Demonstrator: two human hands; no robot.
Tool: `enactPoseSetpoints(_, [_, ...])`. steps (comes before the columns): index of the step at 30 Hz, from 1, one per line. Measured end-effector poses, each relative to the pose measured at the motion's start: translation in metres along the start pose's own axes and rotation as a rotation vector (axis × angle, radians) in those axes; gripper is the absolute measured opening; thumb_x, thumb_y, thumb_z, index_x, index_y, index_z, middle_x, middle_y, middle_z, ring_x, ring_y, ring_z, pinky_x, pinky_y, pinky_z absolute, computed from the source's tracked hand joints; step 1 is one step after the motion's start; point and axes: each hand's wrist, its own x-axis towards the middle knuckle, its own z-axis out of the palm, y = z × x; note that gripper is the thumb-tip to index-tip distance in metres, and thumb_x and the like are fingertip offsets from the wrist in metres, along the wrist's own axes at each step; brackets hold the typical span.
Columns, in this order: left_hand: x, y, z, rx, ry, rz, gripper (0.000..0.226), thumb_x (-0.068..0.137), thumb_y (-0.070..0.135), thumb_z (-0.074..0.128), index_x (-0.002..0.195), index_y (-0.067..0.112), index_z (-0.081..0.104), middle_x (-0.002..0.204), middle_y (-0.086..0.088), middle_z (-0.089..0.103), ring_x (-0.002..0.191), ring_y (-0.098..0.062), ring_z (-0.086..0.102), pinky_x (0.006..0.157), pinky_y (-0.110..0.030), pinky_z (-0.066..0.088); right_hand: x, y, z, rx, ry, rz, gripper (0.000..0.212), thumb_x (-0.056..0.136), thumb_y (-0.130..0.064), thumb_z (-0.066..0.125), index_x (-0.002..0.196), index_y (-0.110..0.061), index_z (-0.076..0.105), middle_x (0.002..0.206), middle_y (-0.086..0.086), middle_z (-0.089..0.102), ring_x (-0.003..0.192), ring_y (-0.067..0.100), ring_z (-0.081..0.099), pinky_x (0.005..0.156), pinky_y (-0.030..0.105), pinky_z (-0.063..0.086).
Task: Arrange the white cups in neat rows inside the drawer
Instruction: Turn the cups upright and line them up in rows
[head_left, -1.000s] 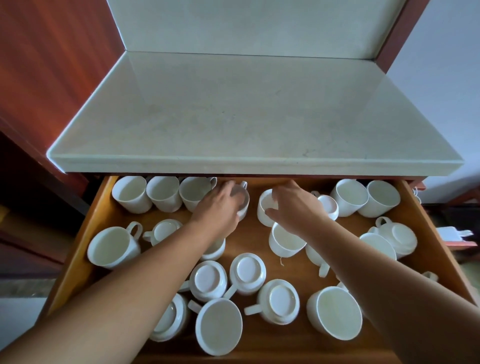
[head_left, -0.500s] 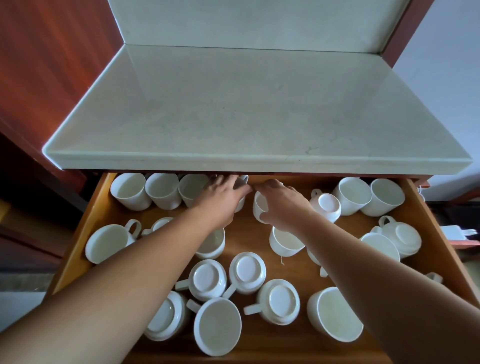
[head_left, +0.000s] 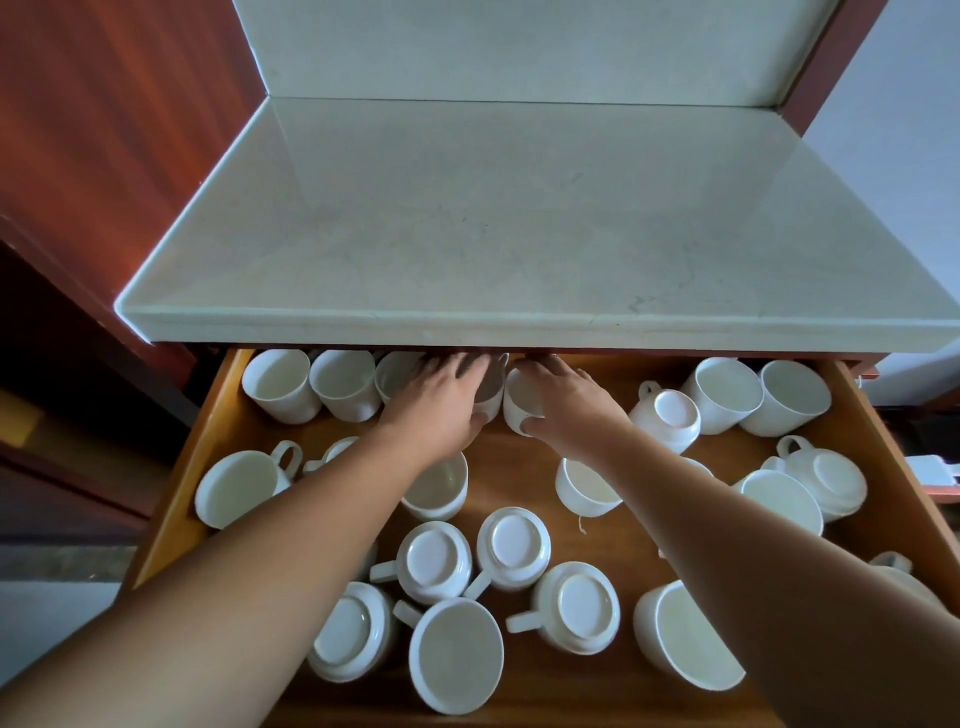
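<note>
White cups (head_left: 519, 406), gripped by left hand (head_left: 441, 402) and right hand (head_left: 569, 410), are best set gently beside the back row (head_left: 343, 384).

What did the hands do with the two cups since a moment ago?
The left hand and the right hand pushed further back in the drawer. The left cup now sits next to the back row, with the right cup close beside it. Both hands keep holding their cups. The other cups stayed put.
</note>
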Motion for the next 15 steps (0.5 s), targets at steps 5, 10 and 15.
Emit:
enactPoseSetpoints(5, [0.000,-0.007,0.007,-0.002,0.045,-0.045,0.085,0.096,0.054,0.060,0.160,0.014,0.021,0.162,-0.012,0.032,0.150,-0.033,0.027,0.124,-0.045,0.016,-0.011,0.000,0.008,0.013,0.088,0.123,0.086,0.085,-0.046,0.073,0.156,-0.026,0.029,0.146,0.007,0.040,0.122,0.034,0.057,0.088,0.042,0.055])
enactPoseSetpoints(10, [0.002,-0.014,0.010,-0.086,0.080,-0.060,0.088,0.087,0.052,0.073,0.156,0.016,0.031,0.144,-0.015,0.052,0.136,-0.036,0.045,0.114,-0.042,0.031,-0.007,-0.007,0.010,0.088,0.047,0.313,0.097,0.088,-0.051,0.068,0.161,-0.014,0.016,0.144,0.014,0.043,0.118,0.037,0.060,0.089,0.043,0.054])
enactPoseSetpoints(15, [0.005,-0.022,0.012,-0.109,0.110,-0.061,0.088,0.081,0.055,0.076,0.152,0.020,0.038,0.145,-0.012,0.053,0.135,-0.034,0.047,0.113,-0.044,0.034,-0.002,-0.010,0.011,0.162,0.057,0.390,0.086,0.084,-0.050,0.073,0.149,-0.011,0.034,0.136,0.011,0.052,0.119,0.033,0.058,0.091,0.042,0.052])
